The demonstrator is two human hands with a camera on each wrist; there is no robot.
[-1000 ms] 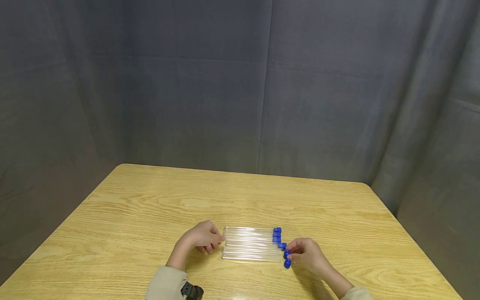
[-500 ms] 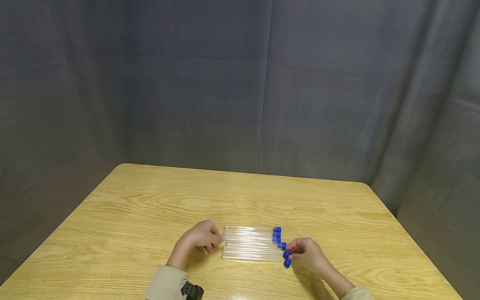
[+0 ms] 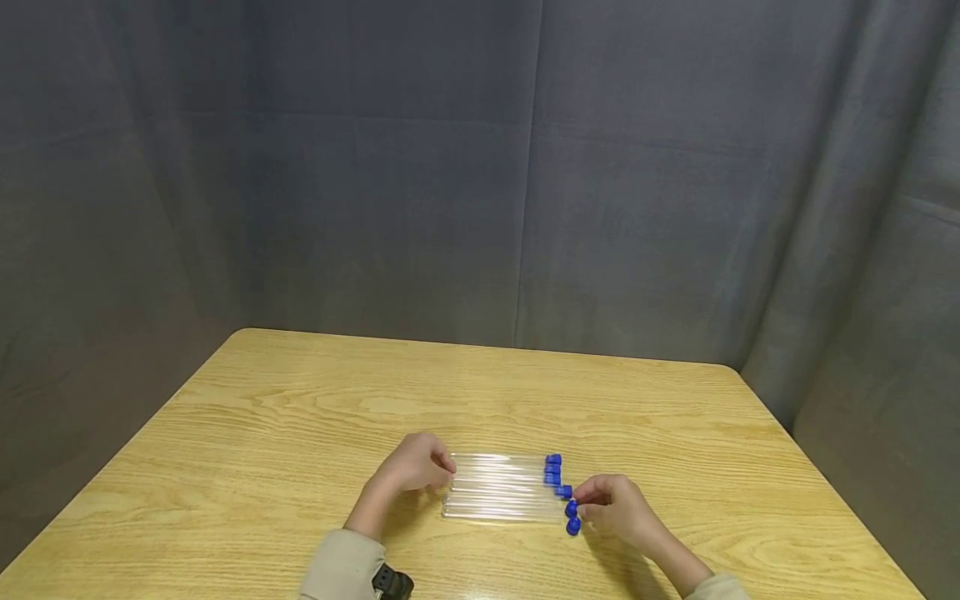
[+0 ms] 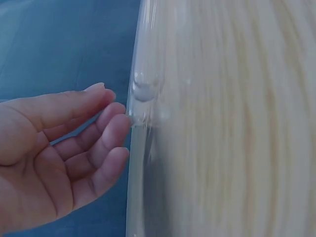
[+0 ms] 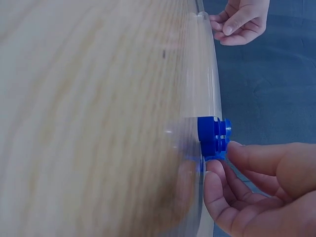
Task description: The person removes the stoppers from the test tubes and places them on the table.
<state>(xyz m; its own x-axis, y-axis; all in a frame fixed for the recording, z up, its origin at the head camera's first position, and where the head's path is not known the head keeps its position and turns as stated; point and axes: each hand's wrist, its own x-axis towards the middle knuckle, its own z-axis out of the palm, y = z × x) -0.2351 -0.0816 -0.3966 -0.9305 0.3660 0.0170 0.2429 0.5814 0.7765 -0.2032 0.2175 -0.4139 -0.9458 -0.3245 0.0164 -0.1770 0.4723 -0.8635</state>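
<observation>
Several clear test tubes (image 3: 498, 483) lie side by side on the wooden table, some with blue caps on their right ends. My left hand (image 3: 417, 463) is at their rounded left ends. In the left wrist view the left hand's fingers (image 4: 116, 131) are loosely bent beside a tube end, and nothing shows in their grip. With thumb and forefinger, my right hand (image 3: 617, 503) pinches a blue cap (image 3: 572, 507) by the tubes' right ends. Another blue cap (image 3: 573, 526) stands just in front of it. The right wrist view shows the caps overlapping at the right hand's fingertips (image 5: 215, 180).
The wooden table (image 3: 315, 400) reaches well beyond the tubes on all visible sides. Grey curtains (image 3: 390, 192) hang behind it and at both sides. A black strapped device (image 3: 392, 582) sits at the left sleeve.
My left hand has shifted slightly right and away from me, over the tube ends. The right hand stays almost still at the caps.
</observation>
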